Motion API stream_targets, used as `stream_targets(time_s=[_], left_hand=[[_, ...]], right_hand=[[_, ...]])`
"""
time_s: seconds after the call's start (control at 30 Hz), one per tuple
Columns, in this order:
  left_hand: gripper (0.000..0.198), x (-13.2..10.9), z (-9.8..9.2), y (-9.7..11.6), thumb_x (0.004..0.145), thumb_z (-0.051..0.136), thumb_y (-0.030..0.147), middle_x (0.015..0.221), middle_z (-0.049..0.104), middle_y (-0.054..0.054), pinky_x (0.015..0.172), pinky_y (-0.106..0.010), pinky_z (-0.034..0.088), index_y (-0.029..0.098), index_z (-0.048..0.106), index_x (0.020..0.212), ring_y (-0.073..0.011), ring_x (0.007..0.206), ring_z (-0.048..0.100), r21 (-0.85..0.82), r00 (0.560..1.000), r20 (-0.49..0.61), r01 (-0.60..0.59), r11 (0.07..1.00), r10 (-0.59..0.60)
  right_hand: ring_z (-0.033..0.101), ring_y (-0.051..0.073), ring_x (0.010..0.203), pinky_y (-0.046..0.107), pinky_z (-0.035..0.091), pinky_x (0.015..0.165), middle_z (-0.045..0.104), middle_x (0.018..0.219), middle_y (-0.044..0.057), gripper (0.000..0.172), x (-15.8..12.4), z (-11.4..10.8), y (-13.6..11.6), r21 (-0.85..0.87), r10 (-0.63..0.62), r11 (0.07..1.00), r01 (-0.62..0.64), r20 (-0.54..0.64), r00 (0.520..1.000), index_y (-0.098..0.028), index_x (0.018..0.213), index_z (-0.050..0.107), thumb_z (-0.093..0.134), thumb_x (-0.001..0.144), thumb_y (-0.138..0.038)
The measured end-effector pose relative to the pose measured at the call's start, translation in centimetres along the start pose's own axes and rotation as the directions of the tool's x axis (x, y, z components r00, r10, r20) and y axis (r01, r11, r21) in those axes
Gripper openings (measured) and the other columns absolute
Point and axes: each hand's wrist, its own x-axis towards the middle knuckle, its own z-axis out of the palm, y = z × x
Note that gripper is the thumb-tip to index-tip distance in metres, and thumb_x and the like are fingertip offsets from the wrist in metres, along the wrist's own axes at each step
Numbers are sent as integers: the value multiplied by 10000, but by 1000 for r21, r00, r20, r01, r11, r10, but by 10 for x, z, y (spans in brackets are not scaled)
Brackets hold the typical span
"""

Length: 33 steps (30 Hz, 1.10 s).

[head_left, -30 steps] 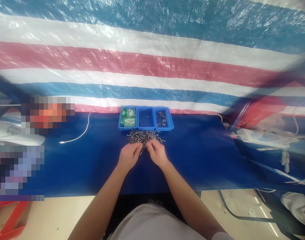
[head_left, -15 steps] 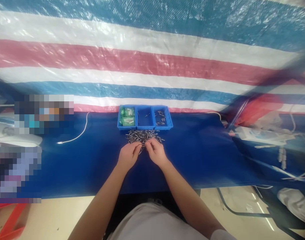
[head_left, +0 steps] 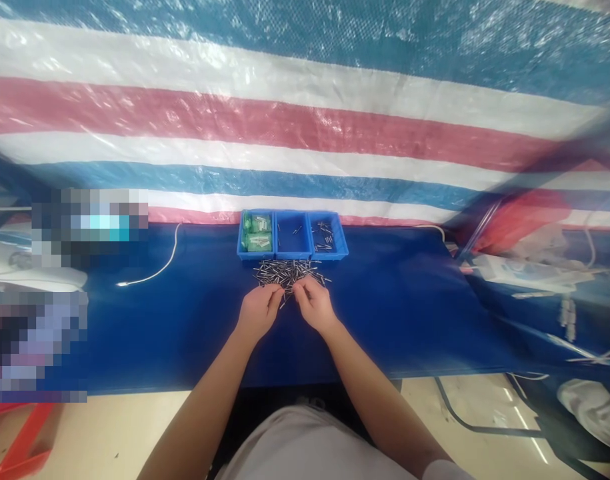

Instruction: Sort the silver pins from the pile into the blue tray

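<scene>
Over at the left end of the bench [head_left: 409, 320], a white cable [head_left: 155, 270] lies loose on the blue cover, well apart from the hands. Moving in to mid-bench: left hand [head_left: 257, 312] rests on the cover, fingers curled in narrow, thumb and forefinger closed on what looks like a single pin [head_left: 283, 302] slanting at the tips. It is tiny, so hard to be sure. Just beside it, nearly touching, comes the right hand [head_left: 312, 307], fingertips pinched narrow on the near fringe of the pin pile [head_left: 287, 271]; whether one sits between them, I can't tell.

The relation that matters: the pile lies just beyond both sets of fingertips, toward the far edge, spread widthwise with pins pointing every which way. The right hand is the nearer, in contact with it. Nothing stands between fingers and pile.

Behind the pile, at the far edge, sits a blue tray [head_left: 292, 255] with three compartments: green packets [head_left: 257, 235] in the left one, stray pins [head_left: 295, 231] in the middle, more pins [head_left: 323, 237] in the right. Farther right, white clutter [head_left: 525, 273] crowds the bench's right end, well clear.
</scene>
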Motion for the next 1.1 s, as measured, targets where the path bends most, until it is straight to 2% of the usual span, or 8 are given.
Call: stream_targets(time_s=[0.1,0.27,0.5,0.7,0.83,1.1], left_hand=[[249,0,0,0,999,463,323,825,715,-38,706,-274,499,185,661,939,-149,725,656,-6,1000,-13,-3,1000,3],[213,-1,2,0,969,541,324,852,737,-31,718,-264,521,198,668,1085,-141,723,681,-40,998,-67,-14,999,12],[230,-1,2,-2,994,479,324,934,735,-46,743,-271,517,197,671,1014,-148,782,679,-31,1000,-19,8,999,-9],[260,-1,2,-1,1003,457,330,805,710,-36,708,-270,493,182,661,941,-141,699,642,-7,1000,-9,-11,1000,11],[255,0,1,-1,1000,462,328,808,709,-37,697,-268,492,181,655,923,-141,692,645,0,999,-31,-10,1000,10],[226,0,0,-1,989,476,319,779,703,-23,618,-238,491,189,649,920,-124,626,648,-60,996,-58,67,996,-70]], right_hand=[[584,154,719,278,483,706,616,720,18,270,-1,0,1,-4,1,1000,-1,0,1000,-209,800,606,473,1001,-332],[585,152,711,273,481,694,610,715,17,280,-1,-1,1,-2,17,1000,-17,-21,1000,-206,788,602,474,1000,-336],[588,150,729,269,477,710,620,733,17,255,0,-1,0,-12,-8,1000,8,-9,1000,-205,794,601,490,995,-317],[587,145,716,270,482,682,639,774,24,210,-1,0,2,-18,-23,1000,22,-47,999,-207,851,619,511,988,-325],[598,141,703,269,493,660,651,776,21,173,-1,1,2,11,-27,1000,28,-64,998,-208,857,629,550,970,-313],[655,183,835,341,550,758,719,887,41,70,2,2,-1,52,-127,990,130,-65,990,-237,953,686,642,916,-278]])
